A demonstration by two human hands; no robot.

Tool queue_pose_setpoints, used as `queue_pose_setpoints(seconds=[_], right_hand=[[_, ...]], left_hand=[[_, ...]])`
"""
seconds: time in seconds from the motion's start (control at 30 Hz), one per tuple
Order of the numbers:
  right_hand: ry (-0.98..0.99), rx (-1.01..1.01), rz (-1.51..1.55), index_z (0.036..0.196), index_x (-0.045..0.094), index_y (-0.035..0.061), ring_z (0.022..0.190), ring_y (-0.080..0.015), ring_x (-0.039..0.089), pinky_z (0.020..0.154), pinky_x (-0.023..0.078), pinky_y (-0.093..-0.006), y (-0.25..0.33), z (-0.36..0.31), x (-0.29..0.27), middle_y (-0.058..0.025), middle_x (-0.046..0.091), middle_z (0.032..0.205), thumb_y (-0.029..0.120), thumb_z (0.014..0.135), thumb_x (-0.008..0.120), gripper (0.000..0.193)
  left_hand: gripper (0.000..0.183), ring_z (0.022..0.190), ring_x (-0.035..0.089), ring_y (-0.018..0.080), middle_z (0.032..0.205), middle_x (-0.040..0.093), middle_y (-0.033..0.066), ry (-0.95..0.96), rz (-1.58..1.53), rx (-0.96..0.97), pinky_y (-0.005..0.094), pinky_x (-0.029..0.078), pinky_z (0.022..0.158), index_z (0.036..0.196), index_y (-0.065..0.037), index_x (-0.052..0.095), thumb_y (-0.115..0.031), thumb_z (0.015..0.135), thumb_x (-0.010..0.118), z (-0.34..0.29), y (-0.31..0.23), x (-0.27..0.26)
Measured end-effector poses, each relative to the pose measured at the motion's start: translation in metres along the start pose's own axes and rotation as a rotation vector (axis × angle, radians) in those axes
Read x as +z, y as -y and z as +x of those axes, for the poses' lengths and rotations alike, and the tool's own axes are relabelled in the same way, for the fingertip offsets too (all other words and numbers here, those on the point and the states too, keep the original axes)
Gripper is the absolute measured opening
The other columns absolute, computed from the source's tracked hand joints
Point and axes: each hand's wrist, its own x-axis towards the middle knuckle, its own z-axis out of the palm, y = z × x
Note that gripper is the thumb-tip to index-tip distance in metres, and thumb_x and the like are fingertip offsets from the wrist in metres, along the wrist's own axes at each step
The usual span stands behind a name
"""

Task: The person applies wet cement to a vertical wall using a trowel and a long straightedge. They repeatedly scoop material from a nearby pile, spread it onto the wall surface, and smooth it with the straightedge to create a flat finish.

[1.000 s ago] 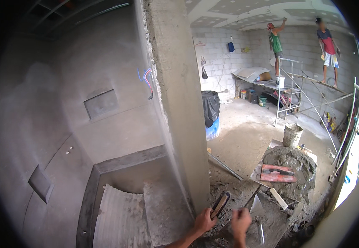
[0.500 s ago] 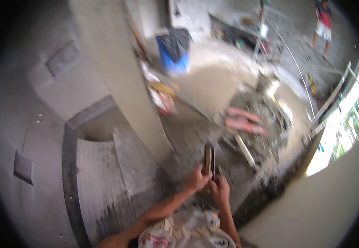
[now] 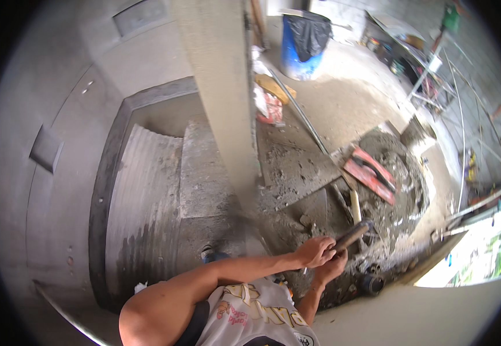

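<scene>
A long, narrow tool [image 3: 351,235] with a tan middle and dark edges slants up and right from my hands; its exact kind is hard to make out. My left hand [image 3: 315,252] closes around its near end with curled fingers. Just below, my right hand [image 3: 332,267] grips the same end, partly hidden by the tool and the left hand. Beyond the tool, a red float [image 3: 370,175] with a black handle rests on a heap of wet grey mortar [image 3: 403,173]. A pale stick-like handle [image 3: 355,206] lies between the tool and the float.
A concrete pillar [image 3: 218,104] rises ahead, left of my hands. A mortar-smeared bucket [image 3: 417,137] tilts behind the heap. Farther back stand a blue drum [image 3: 302,52] and a metal scaffold [image 3: 435,75]. Pipe stubs [image 3: 371,282] edge the wall at right; a person is partly visible far right.
My view has shifted, so the pillar, drum and heap appear farther right. Both hands have moved right with the tool, which has gone from nearly upright in view to slanting right.
</scene>
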Motion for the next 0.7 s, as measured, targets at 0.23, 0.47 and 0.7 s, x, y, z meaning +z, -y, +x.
queue_pose_setpoints(seconds=[0.23,0.47,0.7], right_hand=[[-0.029,0.082,0.063,0.111,0.051,-0.0074,0.087,-0.0337,0.056,0.077,0.043,-0.0417,-0.016,0.033,-0.022,-0.0208,0.057,0.098,0.017,0.074,0.057,0.045],[0.041,-0.092,0.272,0.109,0.051,-0.0044,0.081,-0.0258,0.05,0.075,0.043,-0.0377,0.0,0.04,-0.006,-0.0148,0.053,0.093,0.021,0.08,0.056,0.039],[0.237,-0.279,0.444,0.108,0.047,-0.0024,0.079,-0.0164,0.049,0.068,0.043,-0.0291,0.109,0.042,0.029,-0.0103,0.051,0.09,0.008,0.079,0.059,0.033]], left_hand=[[0.068,0.079,0.061,0.0414,0.084,0.059,0.0271,0.12,0.376,-0.347,0.0489,0.048,0.069,0.114,0.012,0.031,-0.033,0.076,0.066,-0.047,0.101,0.041],[0.069,0.077,0.062,0.041,0.08,0.061,0.0257,0.065,0.166,-0.702,0.0489,0.049,0.067,0.114,0.012,0.034,-0.036,0.073,0.063,-0.036,0.119,0.056],[0.056,0.086,0.06,0.0399,0.095,0.06,0.0251,0.03,0.015,-0.434,0.0456,0.046,0.072,0.117,0.001,0.043,-0.032,0.075,0.059,-0.089,0.094,-0.083]])
